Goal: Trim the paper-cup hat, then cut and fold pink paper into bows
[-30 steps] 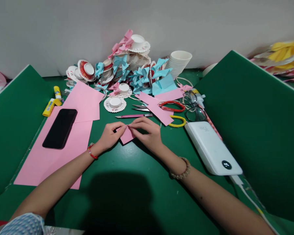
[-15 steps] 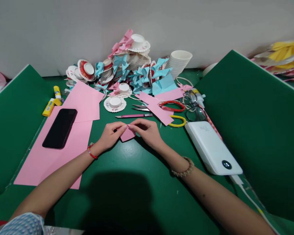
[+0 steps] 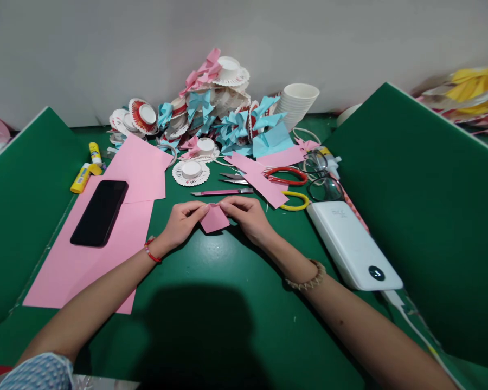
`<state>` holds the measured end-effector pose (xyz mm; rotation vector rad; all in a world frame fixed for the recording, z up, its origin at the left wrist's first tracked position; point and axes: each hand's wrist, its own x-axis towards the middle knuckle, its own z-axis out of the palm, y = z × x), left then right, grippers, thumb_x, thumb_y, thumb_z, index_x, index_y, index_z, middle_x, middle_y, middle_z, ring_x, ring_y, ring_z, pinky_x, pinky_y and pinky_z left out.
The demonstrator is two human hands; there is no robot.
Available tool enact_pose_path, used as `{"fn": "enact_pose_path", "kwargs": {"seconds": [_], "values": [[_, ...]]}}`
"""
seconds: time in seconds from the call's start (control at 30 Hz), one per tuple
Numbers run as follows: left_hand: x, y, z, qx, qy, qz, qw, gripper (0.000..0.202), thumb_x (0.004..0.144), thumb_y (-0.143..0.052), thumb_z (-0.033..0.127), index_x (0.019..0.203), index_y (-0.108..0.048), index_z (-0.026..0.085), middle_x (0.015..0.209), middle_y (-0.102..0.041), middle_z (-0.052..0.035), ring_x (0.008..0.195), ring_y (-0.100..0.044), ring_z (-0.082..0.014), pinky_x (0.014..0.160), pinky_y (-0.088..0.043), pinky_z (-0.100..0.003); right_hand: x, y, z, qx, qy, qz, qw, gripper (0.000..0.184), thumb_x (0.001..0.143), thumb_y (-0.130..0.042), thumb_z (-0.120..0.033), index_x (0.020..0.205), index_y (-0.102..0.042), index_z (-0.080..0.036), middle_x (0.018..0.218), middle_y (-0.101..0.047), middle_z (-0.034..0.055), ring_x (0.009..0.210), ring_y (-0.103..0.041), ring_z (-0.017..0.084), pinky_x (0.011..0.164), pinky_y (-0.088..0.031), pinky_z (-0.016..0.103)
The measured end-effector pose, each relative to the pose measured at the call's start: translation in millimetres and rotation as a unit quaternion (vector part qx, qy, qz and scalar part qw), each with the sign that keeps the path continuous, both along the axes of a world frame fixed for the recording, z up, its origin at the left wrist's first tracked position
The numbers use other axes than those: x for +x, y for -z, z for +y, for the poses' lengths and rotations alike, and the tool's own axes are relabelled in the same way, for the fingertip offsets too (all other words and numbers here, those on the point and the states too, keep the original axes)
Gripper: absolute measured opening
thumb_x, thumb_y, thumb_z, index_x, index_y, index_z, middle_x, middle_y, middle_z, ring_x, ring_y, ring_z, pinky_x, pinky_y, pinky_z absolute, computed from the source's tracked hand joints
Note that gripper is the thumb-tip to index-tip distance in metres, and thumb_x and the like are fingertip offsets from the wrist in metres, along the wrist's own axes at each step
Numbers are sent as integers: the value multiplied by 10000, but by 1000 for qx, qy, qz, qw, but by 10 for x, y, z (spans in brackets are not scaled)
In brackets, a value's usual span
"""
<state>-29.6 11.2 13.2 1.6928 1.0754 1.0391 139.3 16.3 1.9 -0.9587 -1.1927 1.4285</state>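
A small folded piece of pink paper (image 3: 215,219) is held up between my two hands above the green table. My left hand (image 3: 184,221) pinches its upper left corner between thumb and fingers. On the other side, my right hand (image 3: 247,215) grips the upper right corner the same way. The paper's top edge looks creased; the fingers behind it are partly hidden. Just beyond the hands lie a pink craft knife (image 3: 223,192), scissors with red handles (image 3: 287,176) and yellow-handled scissors (image 3: 296,201), partly covered by a pink paper strip (image 3: 264,184).
Pink sheets (image 3: 93,271) lie at left under a black phone (image 3: 100,214), beside glue sticks (image 3: 80,179). Small paper hats with bows (image 3: 223,114) and stacked white cups (image 3: 297,103) stand behind. Eyeglasses (image 3: 325,187) and a cabled white power bank (image 3: 353,244) sit right. Green panels (image 3: 431,206) flank the table.
My hands have moved slightly apart along the paper's top edge, so more of the pink piece shows between them. Its lower edge has shifted a little to the right.
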Motion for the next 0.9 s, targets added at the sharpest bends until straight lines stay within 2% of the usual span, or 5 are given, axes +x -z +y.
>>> {"fn": "enact_pose_path", "kwargs": {"seconds": [0.43, 0.6, 0.9], "values": [[-17, -25, 0, 13, 10, 18, 1000, 251, 809, -534, 327, 658, -614, 142, 622, -583, 2, 577, -469, -96, 567, -383, -213, 15, -72, -9, -15, -64, -27, 997, 203, 601, -758, -349, 618, -676, -164, 619, -636, -7, 594, -539, 92, 614, -443, 248], [-16, -37, -6, 16, 23, 23, 999, 252, 806, -500, 317, 639, -583, 148, 621, -576, 2, 589, -478, -103, 591, -390, -224, -1, -84, -23, -18, -68, -65, 995, 240, 554, -785, -326, 585, -631, -145, 564, -577, -23, 545, -476, 73, 543, -387, 226], [14, -64, -17, -7, 40, 57, 998, 222, 786, -541, 318, 645, -578, 152, 649, -582, 1, 620, -495, -112, 628, -407, -232, -14, -30, -51, 39, -73, -97, 992, 218, 642, -702, -315, 597, -553, -162, 571, -515, -36, 525, -417, 69, 507, -349, 225]]}}
